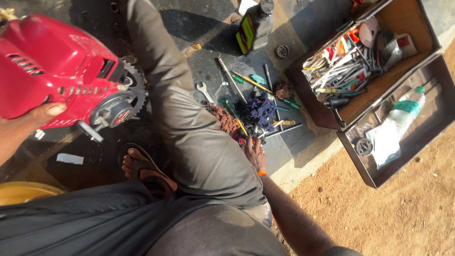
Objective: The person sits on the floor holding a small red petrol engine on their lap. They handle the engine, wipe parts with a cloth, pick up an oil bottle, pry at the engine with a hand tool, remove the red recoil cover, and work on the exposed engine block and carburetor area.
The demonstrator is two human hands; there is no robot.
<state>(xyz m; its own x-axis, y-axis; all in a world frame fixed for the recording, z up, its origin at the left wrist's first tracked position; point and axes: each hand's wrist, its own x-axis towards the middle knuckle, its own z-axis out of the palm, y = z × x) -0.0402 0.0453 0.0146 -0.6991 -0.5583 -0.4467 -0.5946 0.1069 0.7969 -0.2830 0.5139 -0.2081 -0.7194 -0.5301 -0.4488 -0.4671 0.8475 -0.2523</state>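
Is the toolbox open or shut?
Open: the toolbox shows its tools, and its lid lies flat beside it holding a bottle.

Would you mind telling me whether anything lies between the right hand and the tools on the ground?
Nothing visible does: the right hand already reaches the near edge of the scattered tools, beside the dark blue rag.

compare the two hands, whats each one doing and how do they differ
The left hand is raised, gripping the red engine housing; the right hand is stretched down to the ground among the scattered tools. The left hand holds a load; the right hand's fingers rest at the tool pile, and whether they grip anything cannot be told. The right wrist wears an orange band; the left shows none. Both are bare.
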